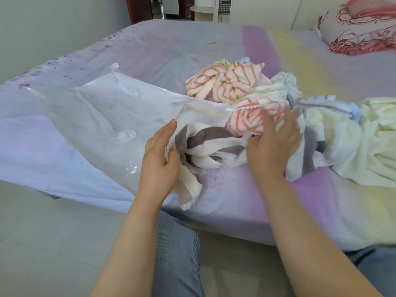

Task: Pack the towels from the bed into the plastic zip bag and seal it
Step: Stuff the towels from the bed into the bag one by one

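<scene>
A large clear plastic zip bag (pixel 102 116) lies flat on the bed, its mouth facing right. My left hand (pixel 159 155) holds the near edge of the bag's mouth, thumb and fingers pinching the plastic. A grey-and-white striped towel (pixel 212 146) sits partly inside the mouth. My right hand (pixel 274 144), blurred, rests on that towel with its fingers spread. Orange-striped towels (pixel 227 82) and cream towels (pixel 351 146) are heaped just right of the bag, with a blue one (pixel 334 106) among them.
The bed (pixel 235 202) has a pale purple sheet with yellow bands. A red-patterned pillow (pixel 360 28) lies at the far right corner. My knees in jeans (pixel 175 254) are against the bed's near edge. A doorway shows at the back.
</scene>
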Tool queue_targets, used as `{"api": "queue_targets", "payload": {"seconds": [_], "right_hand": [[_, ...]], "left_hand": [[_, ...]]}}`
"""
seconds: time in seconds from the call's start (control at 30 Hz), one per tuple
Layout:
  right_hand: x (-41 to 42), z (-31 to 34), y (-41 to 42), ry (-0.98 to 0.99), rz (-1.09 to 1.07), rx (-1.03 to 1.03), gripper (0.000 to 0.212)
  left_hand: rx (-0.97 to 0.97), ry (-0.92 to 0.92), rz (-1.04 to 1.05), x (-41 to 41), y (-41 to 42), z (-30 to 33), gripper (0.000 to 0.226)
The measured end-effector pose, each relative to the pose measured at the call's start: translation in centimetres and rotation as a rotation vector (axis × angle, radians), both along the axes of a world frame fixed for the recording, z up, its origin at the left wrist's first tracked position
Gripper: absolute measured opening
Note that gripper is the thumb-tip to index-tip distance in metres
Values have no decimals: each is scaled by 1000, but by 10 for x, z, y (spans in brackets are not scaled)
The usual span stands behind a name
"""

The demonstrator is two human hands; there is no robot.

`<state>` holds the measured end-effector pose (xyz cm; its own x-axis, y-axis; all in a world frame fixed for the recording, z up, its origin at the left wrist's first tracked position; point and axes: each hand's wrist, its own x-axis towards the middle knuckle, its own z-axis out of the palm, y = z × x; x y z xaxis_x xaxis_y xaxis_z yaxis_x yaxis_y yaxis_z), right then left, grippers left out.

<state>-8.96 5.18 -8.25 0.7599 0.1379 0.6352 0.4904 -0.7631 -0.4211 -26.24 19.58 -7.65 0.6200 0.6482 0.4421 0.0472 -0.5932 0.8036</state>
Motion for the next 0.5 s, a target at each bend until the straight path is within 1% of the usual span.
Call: {"api": "queue_targets", "payload": {"seconds": [0.03,0.07,0.1,0.13,0.17,0.23,0.3,0.33,0.37,0.4,0.43,0.5], "right_hand": [[14,-2,-13,97,-104,-95,75],[25,-3,-25,214,-134,-160,81],[34,-7,-35,322,-124,-176,79],[41,-12,-43,399,-88,-150,70],[42,-16,-47,417,-53,-104,57],[27,-22,-48,289,13,57,33],[-3,-27,-38,101,184,295,23],[-19,-28,-32,0,306,348,19],[-34,-29,-23,-69,439,356,15],[-47,-28,-14,-93,553,331,12],[-57,-25,-3,-76,649,288,13],[-72,-15,18,6,801,141,21]], "left_hand": [[-1,5,-10,2,-1,0,60],[-5,7,-20,4,-3,0,60],[-12,4,-28,6,-4,0,60],[-19,-2,-32,7,-5,1,60],[-24,-9,-34,9,-6,1,60],[-32,-15,-36,11,-7,1,60],[-38,-16,-32,10,-7,2,57],[-45,-19,-31,10,-7,2,54],[-55,-23,-33,9,-7,3,49],[-67,-29,-36,7,-8,4,44],[-79,-38,-41,6,-8,5,41],[-102,-56,-56,2,-9,8,41]]}}
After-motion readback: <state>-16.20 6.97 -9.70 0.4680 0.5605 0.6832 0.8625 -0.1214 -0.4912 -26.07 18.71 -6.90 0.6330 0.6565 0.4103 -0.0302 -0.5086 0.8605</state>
